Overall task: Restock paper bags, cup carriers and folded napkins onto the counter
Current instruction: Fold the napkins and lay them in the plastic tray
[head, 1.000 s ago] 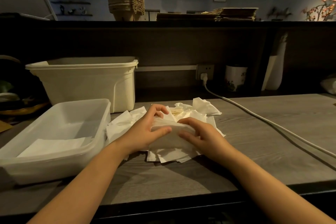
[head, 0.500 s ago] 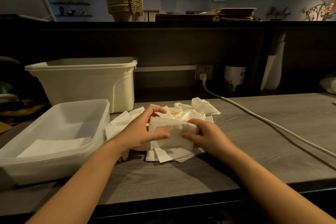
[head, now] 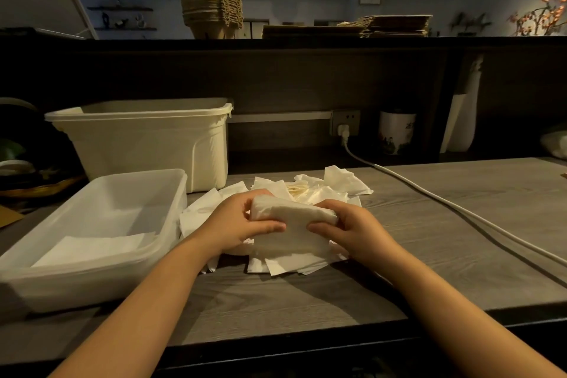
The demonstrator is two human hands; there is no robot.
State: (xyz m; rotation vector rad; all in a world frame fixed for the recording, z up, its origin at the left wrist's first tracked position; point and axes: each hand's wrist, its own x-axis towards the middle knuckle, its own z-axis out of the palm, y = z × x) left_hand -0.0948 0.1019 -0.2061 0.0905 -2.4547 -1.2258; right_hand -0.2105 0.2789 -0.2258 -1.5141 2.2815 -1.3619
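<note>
A loose pile of white napkins [head: 310,193] lies on the grey work table [head: 445,239]. Both hands hold one folded white napkin [head: 291,224] just above the pile: my left hand [head: 236,224] grips its left end with the thumb on top, and my right hand [head: 352,227] pinches its right end. Left of the pile a shallow translucent tray [head: 171,193] holds a flat folded napkin [head: 92,247]. On the raised counter behind stand a stack of pulp cup carriers [head: 211,9] and flat brown paper bags [head: 346,28].
A deep cream bin [head: 147,144] stands behind the tray. A white power cable [head: 460,212] runs from a wall socket [head: 345,123] across the table to the right. A white cup [head: 395,132] and a white vase [head: 460,123] sit in the shadowed recess.
Both hands have lifted the folded napkin slightly off the pile and turned it, with the grip tightening at each end.
</note>
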